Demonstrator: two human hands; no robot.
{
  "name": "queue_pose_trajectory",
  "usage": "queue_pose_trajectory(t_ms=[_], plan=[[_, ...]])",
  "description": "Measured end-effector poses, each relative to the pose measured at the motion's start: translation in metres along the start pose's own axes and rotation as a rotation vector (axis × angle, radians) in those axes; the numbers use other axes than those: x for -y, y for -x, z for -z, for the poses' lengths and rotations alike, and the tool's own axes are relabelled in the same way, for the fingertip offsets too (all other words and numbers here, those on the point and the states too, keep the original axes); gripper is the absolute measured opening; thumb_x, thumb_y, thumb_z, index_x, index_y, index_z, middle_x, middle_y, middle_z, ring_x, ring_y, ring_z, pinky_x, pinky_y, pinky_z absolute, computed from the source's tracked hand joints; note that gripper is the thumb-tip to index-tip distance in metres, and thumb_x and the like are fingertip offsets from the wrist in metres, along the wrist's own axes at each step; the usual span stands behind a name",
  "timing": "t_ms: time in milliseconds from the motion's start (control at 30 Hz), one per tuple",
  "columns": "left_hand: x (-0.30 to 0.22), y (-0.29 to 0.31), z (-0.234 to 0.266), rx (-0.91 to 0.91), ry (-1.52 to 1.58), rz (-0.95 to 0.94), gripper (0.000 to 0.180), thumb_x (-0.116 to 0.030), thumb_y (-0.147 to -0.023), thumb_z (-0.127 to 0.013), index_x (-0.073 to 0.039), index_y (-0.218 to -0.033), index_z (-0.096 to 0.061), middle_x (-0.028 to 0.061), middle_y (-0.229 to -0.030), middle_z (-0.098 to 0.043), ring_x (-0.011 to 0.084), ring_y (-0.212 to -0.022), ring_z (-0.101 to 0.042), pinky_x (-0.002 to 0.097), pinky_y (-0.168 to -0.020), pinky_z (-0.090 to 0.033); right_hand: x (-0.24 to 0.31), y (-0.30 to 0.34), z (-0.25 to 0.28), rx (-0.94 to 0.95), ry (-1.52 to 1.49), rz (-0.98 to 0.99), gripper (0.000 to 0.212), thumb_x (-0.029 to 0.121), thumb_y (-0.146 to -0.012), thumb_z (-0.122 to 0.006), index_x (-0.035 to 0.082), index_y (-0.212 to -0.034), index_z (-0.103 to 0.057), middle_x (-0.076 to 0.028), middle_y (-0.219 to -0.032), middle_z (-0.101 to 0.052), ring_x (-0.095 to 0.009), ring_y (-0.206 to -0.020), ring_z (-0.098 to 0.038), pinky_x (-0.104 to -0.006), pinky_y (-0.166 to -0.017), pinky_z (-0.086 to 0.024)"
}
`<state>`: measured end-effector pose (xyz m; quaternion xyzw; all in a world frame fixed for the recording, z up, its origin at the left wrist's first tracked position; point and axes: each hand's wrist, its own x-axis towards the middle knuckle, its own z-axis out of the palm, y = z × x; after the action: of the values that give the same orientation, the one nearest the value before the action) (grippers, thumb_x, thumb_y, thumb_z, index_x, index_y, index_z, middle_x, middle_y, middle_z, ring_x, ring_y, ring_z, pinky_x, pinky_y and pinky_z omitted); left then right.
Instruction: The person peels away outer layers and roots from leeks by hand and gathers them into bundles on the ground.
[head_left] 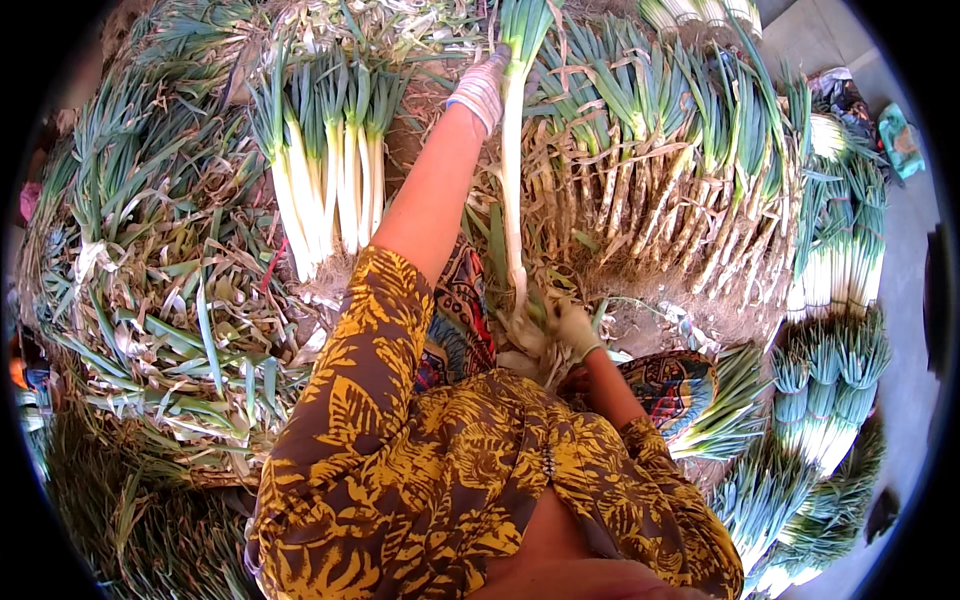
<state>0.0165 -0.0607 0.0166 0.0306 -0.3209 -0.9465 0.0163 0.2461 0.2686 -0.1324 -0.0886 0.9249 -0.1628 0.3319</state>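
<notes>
My left hand [485, 88], in a pale striped glove, is closed round a long green onion [513, 160] where its white stalk meets the green leaves. The stalk hangs nearly upright, root end down. Close to that lower end is my right hand [572, 322] in a cream glove, its fingers curled at pale, dry outer leaves [530, 340]; its fingertips are partly hidden. To the left of the held onion, several clean white-stalked green onions [340, 175] lean side by side. On the right lies a wide row of unpeeled green onions [650, 190] with soil and dry skins on them.
Stripped leaves [190, 340] cover the ground at left, beside a heap of green tops [110, 170]. Tied bundles of green onions [825, 390] line the right side, by a grey floor [925, 270]. A teal bag [900, 140] lies at the far right.
</notes>
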Motion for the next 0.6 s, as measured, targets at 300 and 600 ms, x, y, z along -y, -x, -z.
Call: queue_pose_trajectory(t_ms=[300,600], plan=[[0.019,0.003,-0.036,-0.013,0.41,0.183,0.037,-0.035,-0.101,-0.046,0.0,-0.102,-0.056,0.0186,-0.088,-0.065,0.03,-0.077,-0.066,0.0449,-0.073,-0.058,0.083,0.018,0.085,-0.558,-0.661,0.292,0.038,0.035,-0.093,-0.064,0.001,-0.111,-0.064,-0.003,-0.073,-0.063,-0.007,-0.059,-0.055,-0.0205,-0.05,-0.049],[0.079,0.069,-0.039,0.761,-1.907,0.317,0.058,-0.036,-0.102,-0.033,0.004,-0.144,-0.035,0.0222,-0.152,-0.033,0.0296,-0.141,-0.035,0.0398,-0.119,-0.024,0.114,0.033,0.178,-0.902,-0.642,0.439,0.031,0.028,-0.094,-0.065,0.001,-0.11,-0.065,-0.001,-0.074,-0.063,-0.003,-0.058,-0.052,-0.0213,-0.049,-0.042]])
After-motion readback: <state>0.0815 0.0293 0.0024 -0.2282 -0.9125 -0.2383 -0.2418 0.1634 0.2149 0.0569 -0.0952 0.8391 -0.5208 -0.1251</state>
